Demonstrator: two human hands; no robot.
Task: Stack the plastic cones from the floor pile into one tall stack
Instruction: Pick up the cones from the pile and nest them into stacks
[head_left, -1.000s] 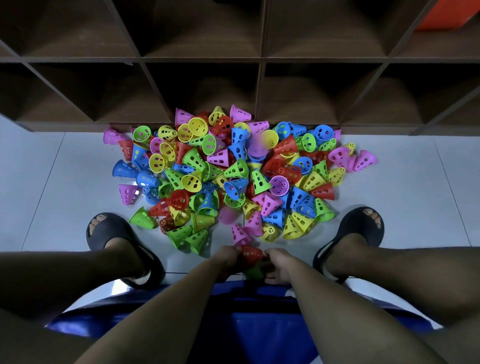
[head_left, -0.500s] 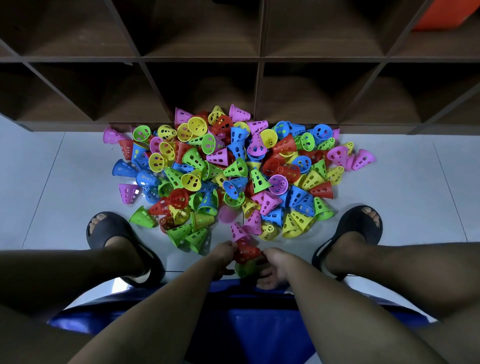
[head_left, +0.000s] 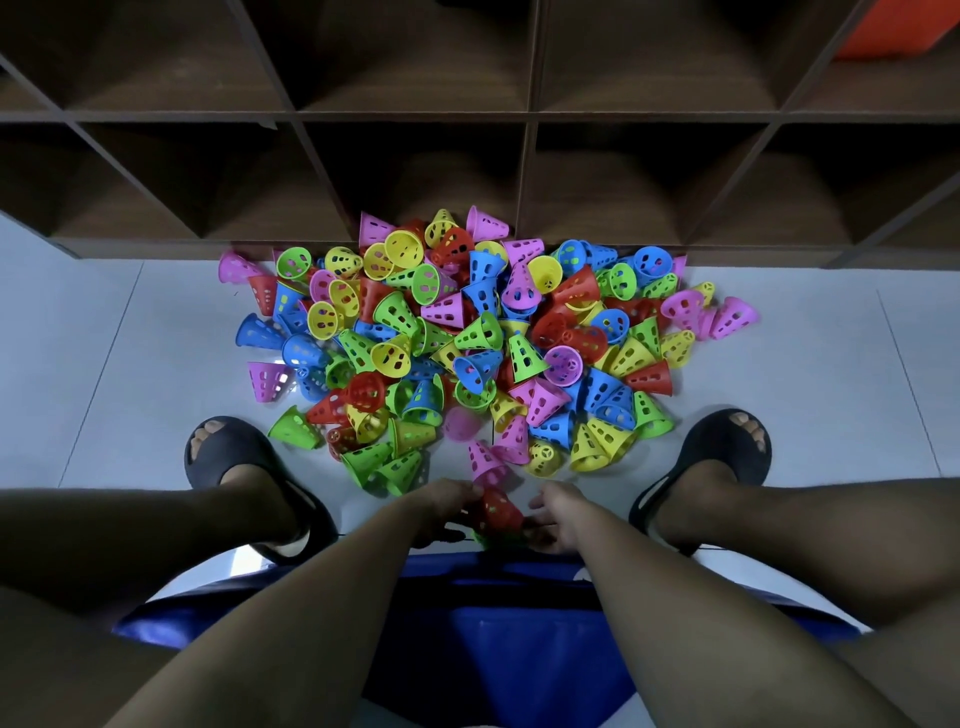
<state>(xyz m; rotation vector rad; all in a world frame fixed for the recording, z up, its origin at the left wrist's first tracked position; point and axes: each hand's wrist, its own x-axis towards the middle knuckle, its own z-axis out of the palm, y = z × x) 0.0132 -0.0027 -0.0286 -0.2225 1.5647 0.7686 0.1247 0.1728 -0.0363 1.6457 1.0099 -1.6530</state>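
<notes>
A big pile of perforated plastic cones (head_left: 467, 343) in pink, yellow, green, blue and red lies on the pale floor against the shelf. Close to me, between my feet, a short cone stack stands with a red cone (head_left: 500, 512) on top of a green cone (head_left: 487, 540). My left hand (head_left: 447, 506) grips the red cone's left side. My right hand (head_left: 558, 514) is at the stack's right side, thumb raised off the red cone, lower fingers by the green base; its grip is hidden. A loose pink cone (head_left: 485, 463) lies just beyond the stack.
A dark wooden cubby shelf (head_left: 524, 171) rises behind the pile. My feet in black sandals, the left foot (head_left: 228, 457) and the right foot (head_left: 722, 452), flank the pile's near edge. A blue seat (head_left: 519, 639) is under me. An orange object (head_left: 893, 26) sits at the top right.
Both hands and the small red-on-green stack shifted slightly forward toward the pile. My right thumb has lifted away from the red cone.
</notes>
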